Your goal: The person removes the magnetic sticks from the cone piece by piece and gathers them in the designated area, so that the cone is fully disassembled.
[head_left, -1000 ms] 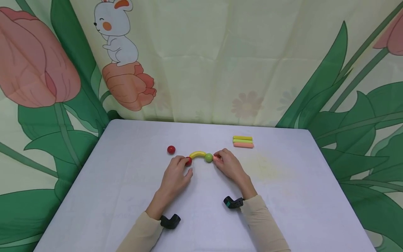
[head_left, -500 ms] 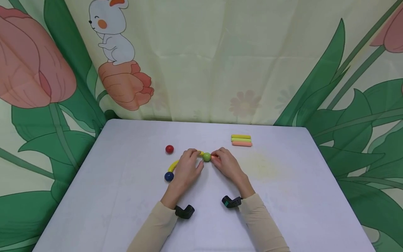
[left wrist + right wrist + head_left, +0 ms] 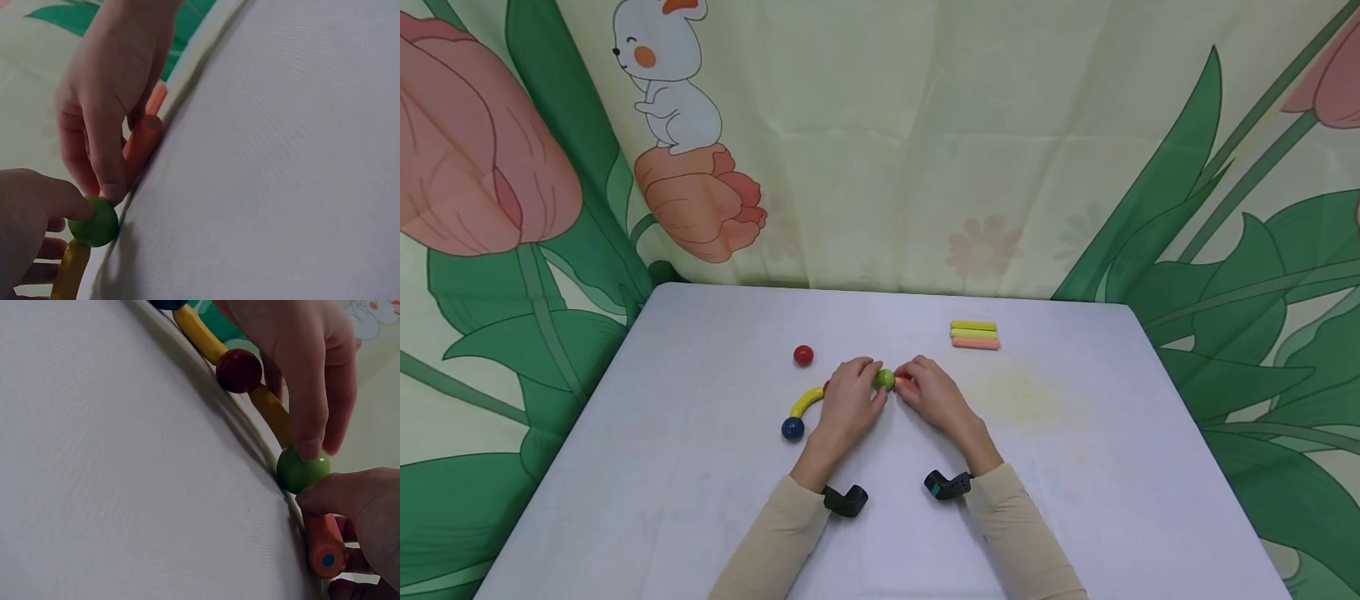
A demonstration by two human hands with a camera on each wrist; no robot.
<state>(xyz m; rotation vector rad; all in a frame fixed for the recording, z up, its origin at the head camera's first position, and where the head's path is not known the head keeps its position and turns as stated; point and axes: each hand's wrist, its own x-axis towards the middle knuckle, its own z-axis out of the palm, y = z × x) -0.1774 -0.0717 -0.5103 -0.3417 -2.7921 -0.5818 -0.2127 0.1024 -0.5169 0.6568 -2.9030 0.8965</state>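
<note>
A green ball (image 3: 302,470) is pinched in my left hand (image 3: 847,398), the thumb resting on it. My right hand (image 3: 938,402) grips a short orange rod (image 3: 324,545), whose inner end meets the green ball. A small blue dot marks the rod's outer end. From the green ball a chain runs leftward: a yellow curved rod (image 3: 270,412), a red ball (image 3: 239,371), another yellow curved rod (image 3: 807,401) and a dark blue ball (image 3: 792,429). In the head view my left hand covers most of the chain's middle.
A loose red ball (image 3: 803,356) lies behind the chain's left end. Back right on the white table (image 3: 1060,517), a yellow rod (image 3: 973,326), a yellow-green rod (image 3: 973,333) and an orange rod (image 3: 975,342) lie side by side. A printed curtain (image 3: 880,150) hangs behind.
My left hand has moved right from the first red ball to the green ball. The chain has shifted slightly left and nearer, and my right hand has followed with the orange rod.
</note>
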